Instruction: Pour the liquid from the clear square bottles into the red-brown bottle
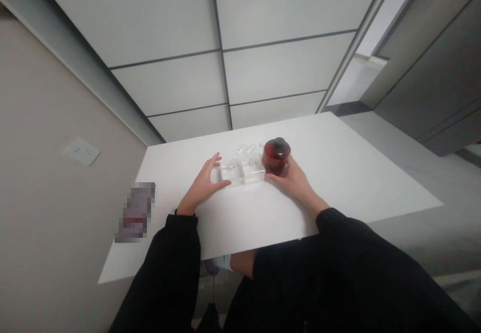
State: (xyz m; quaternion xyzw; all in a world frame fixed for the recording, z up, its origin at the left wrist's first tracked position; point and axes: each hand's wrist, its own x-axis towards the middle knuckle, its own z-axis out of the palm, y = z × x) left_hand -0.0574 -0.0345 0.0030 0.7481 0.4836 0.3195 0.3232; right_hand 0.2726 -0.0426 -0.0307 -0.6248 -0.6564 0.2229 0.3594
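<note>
A dark red-brown bottle (276, 156) with a black cap stands upright on the white table. My right hand (295, 179) curves around its right side, thumb low in front and the other fingers mostly hidden behind it. Left of the bottle sit clear, see-through boxes (253, 171) side by side, with more clear pieces (248, 151) blurred together behind them. My left hand (203, 185) is at the boxes' left end, thumb and fingers spread apart. Its thumb tip reaches the front left corner; whether it presses on the box I cannot tell.
The white table (361, 173) spans the space before me, its near edge close to my body. A pixelated flat object (135, 213) lies at its left side. A wall with a socket (83, 151) is on the left; pale panels (278, 72) rise behind the table.
</note>
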